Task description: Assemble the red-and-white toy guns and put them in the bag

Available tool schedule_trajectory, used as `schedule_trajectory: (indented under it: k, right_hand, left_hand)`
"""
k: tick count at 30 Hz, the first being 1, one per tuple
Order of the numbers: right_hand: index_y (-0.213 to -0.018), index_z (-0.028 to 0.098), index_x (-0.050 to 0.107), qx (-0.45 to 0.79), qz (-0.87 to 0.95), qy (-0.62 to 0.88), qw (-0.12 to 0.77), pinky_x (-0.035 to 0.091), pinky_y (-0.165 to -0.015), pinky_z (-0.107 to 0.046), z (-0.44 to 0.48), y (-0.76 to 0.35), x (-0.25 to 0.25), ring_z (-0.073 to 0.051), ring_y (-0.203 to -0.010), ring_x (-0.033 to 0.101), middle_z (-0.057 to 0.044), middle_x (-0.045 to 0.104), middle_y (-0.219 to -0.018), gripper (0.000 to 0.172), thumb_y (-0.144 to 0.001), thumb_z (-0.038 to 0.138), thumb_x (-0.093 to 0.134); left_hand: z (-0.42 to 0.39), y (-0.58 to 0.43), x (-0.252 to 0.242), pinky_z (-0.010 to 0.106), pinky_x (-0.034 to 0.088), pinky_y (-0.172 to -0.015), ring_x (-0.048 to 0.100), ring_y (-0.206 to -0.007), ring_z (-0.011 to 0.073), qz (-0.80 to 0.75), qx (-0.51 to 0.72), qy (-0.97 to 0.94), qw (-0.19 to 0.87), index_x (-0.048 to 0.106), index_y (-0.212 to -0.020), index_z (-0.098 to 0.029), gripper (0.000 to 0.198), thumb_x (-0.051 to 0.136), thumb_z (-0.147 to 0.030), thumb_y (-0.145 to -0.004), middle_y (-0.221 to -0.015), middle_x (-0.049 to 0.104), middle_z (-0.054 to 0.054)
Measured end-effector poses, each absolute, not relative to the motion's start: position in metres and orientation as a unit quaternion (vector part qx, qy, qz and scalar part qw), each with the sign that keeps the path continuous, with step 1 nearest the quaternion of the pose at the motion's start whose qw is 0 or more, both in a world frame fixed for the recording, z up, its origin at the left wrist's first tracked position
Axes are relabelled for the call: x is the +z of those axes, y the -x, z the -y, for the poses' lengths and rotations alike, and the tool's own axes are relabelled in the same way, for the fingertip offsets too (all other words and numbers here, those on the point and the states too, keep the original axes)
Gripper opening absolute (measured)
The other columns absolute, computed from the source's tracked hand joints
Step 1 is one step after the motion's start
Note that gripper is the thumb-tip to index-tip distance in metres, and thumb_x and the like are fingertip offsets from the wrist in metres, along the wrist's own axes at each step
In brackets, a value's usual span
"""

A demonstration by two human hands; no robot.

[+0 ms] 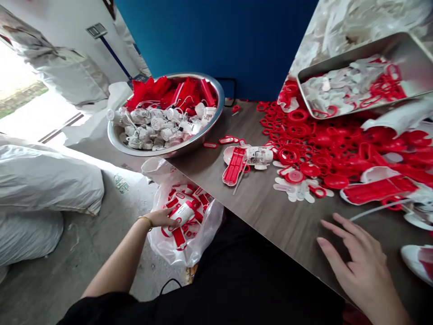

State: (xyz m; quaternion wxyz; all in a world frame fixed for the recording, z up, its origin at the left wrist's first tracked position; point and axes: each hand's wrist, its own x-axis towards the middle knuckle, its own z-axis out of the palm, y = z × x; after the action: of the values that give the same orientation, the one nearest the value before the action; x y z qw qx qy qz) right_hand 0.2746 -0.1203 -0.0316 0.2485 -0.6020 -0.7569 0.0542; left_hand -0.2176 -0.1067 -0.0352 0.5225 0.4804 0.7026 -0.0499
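Observation:
My left hand, with a yellow bracelet at its wrist, is closed on a red-and-white plastic device at the mouth of a clear plastic bag. More red and white pieces fill the bag below it. Over the table at the right, my right hand is open, fingers spread and holding nothing. A thin white stick lies just beyond its fingertips. Near the table's middle rests an opened gun-shaped shell with a red handle and a white cylindrical part in its barrel.
A steel bowl holds white cylindrical parts and red pieces. Red rings and caps are heaped on the table, with a metal tray behind. Large white sacks stand on the left. A blue panel rises behind the table.

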Motion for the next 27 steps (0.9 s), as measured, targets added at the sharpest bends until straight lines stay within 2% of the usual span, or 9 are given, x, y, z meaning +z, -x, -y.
schedule_trajectory:
  k: [3,7,9,11,13,15,18,21,27]
  right_hand:
    - [-0.113,0.019,0.06,0.057,0.764,0.589,0.258,0.042,-0.096,-0.059,0.121,-0.277,-0.027,-0.037,-0.115,0.053,-0.015,0.057,-0.128,0.037,-0.091,0.045,0.046]
    - [-0.105,0.021,0.061,0.052,0.738,0.607,0.289,0.053,-0.083,-0.038,0.124,-0.29,-0.014,-0.024,-0.098,0.063,-0.01,0.063,-0.11,0.02,-0.091,0.029,0.05]
    - [-0.094,0.022,0.061,0.058,0.733,0.627,0.257,0.054,-0.069,-0.031,0.12,-0.299,-0.005,-0.019,-0.082,0.065,-0.005,0.064,-0.092,0.013,-0.09,0.023,0.049]
    - [-0.087,0.021,0.061,0.065,0.735,0.641,0.211,0.054,-0.066,-0.029,0.108,-0.308,0.006,-0.017,-0.076,0.065,-0.004,0.063,-0.086,0.014,-0.089,0.02,0.047]
    - [-0.091,0.019,0.063,0.039,0.732,0.659,0.169,0.054,-0.076,-0.031,0.087,-0.316,0.019,-0.019,-0.085,0.065,-0.008,0.063,-0.095,0.02,-0.087,0.015,0.044]
    - [-0.107,0.017,0.063,-0.02,0.72,0.686,0.103,0.05,-0.091,-0.039,0.061,-0.326,0.03,-0.026,-0.106,0.06,-0.013,0.059,-0.114,0.031,-0.084,0.011,0.045]
    - [-0.139,0.019,0.046,-0.021,0.676,0.734,-0.059,0.039,-0.101,-0.058,0.022,-0.342,0.04,-0.042,-0.132,0.038,-0.018,0.037,-0.147,0.065,-0.075,0.013,0.057]
    - [-0.151,0.021,0.021,0.051,0.657,0.738,-0.144,0.04,-0.097,-0.061,0.001,-0.359,0.042,-0.044,-0.128,0.043,-0.02,0.035,-0.149,0.088,-0.073,0.017,0.06]
    - [-0.152,0.02,0.016,-0.001,0.732,0.681,0.012,0.047,-0.094,-0.051,0.028,-0.364,0.049,-0.036,-0.118,0.052,-0.017,0.048,-0.135,0.084,-0.078,0.017,0.054]
  left_hand:
    - [0.096,0.219,-0.068,0.045,0.049,-0.085,0.063,-0.101,0.0397,-0.756,-0.028,-0.473,0.452,0.063,-0.095,-0.012,0.048,0.074,-0.044,-0.061,-0.096,0.07,0.015]
    - [0.075,0.205,-0.072,0.04,0.047,-0.09,0.054,-0.118,0.0367,-0.747,0.045,-0.528,0.402,0.058,-0.108,-0.018,0.042,0.056,-0.048,-0.079,-0.113,0.067,0.009]
    - [0.064,0.196,-0.056,0.033,0.05,-0.083,0.06,-0.109,0.0313,-0.71,0.063,-0.563,0.418,0.059,-0.103,-0.021,0.035,0.057,-0.047,-0.081,-0.106,0.069,0.004]
    - [0.053,0.177,-0.029,0.025,0.052,-0.067,0.067,-0.078,0.021,-0.641,0.047,-0.594,0.483,0.063,-0.089,-0.023,0.026,0.057,-0.047,-0.083,-0.085,0.071,0.0]
    - [0.043,0.144,0.008,0.021,0.048,-0.055,0.064,-0.062,0.0157,-0.468,-0.063,-0.616,0.631,0.062,-0.082,-0.021,0.028,0.053,-0.047,-0.088,-0.072,0.069,0.001]
    - [0.032,0.095,0.044,0.02,0.048,-0.058,0.064,-0.066,0.0141,-0.335,-0.114,-0.658,0.664,0.062,-0.102,-0.022,0.027,0.054,-0.044,-0.089,-0.081,0.071,0.003]
    - [0.012,0.012,0.076,0.026,0.052,-0.073,0.064,-0.079,0.0156,-0.224,-0.012,-0.794,0.564,0.06,-0.113,-0.02,0.029,0.051,-0.038,-0.092,-0.092,0.069,0.005]
    - [-0.005,-0.047,0.07,0.041,0.045,-0.099,0.058,-0.11,0.0236,-0.253,0.139,-0.896,0.336,0.06,-0.116,-0.019,0.028,0.05,-0.029,-0.092,-0.117,0.063,0.01]
    - [-0.016,-0.073,0.008,0.059,0.021,-0.113,0.022,-0.142,0.0378,-0.286,0.129,-0.944,0.098,0.041,-0.141,-0.017,0.068,0.064,-0.044,-0.083,-0.153,0.03,0.017]
